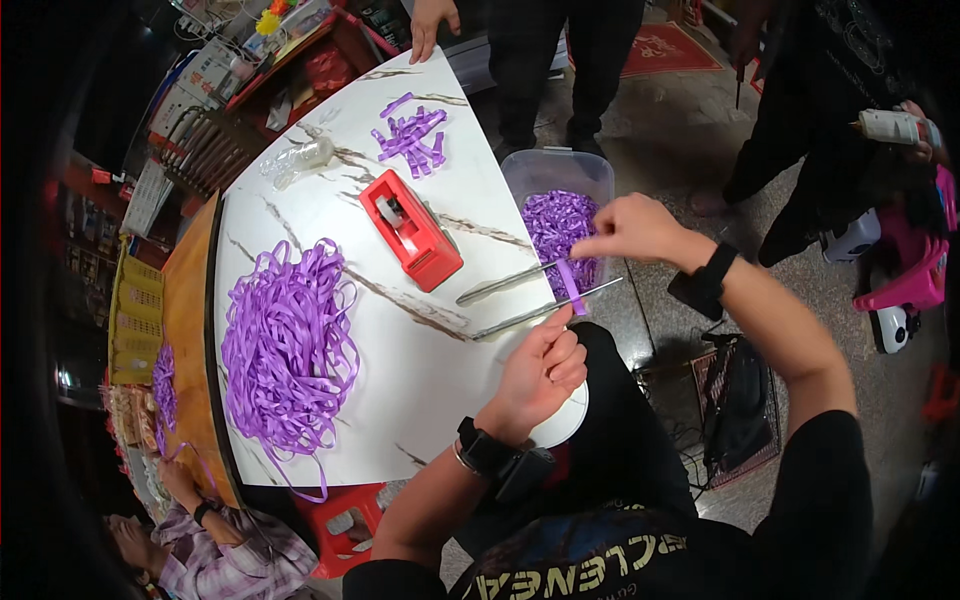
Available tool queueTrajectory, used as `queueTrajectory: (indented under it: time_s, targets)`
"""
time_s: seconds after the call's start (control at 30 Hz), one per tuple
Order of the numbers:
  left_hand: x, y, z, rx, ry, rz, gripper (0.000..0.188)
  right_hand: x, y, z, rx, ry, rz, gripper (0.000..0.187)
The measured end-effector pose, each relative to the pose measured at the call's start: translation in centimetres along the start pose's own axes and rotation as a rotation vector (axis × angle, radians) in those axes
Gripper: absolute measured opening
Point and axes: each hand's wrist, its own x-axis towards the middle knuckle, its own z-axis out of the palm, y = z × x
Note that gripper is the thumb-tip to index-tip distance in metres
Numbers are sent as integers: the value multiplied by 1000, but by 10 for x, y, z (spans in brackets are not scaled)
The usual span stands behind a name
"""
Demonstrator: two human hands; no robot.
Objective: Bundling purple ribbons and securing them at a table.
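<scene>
Two thin metal rods (601, 287) lie across the table edge, their inner parts covered in grey wrapping. A short purple ribbon (569, 283) spans both rods near their outer ends. My left hand (545, 372) is closed, its fingertips on the ribbon's near end at the nearer rod. Just past the far rod, my right hand (640, 232) has its fingers curled and its thumb stretched toward the ribbon's far end. Whatever is inside that right hand is hidden. Below the rods, a clear plastic bin (511, 177) holds many purple ribbon pieces (560, 222).
On the white table (400, 385) are a heap of purple ribbon (290, 350), a red tape dispenser (425, 245), cut ribbon strips (412, 137) and a clear plastic bottle (300, 158). A person in a plaid shirt (235, 555) handles ribbon at lower left. Others stand beyond the table.
</scene>
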Motion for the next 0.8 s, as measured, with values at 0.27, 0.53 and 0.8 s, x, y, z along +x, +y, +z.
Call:
queueTrajectory:
  time_s: [0.27,0.53,0.8]
  targets:
    - [1,-2,6,33,55,-6,42,-15,31,107,1635,-532,401,19]
    - [1,-2,5,27,3,-17,47,-10,-6,133,2094,-498,345,17]
    - [0,-2,7,19,5,-13,48,-12,-3,130,2043,-442,319,11]
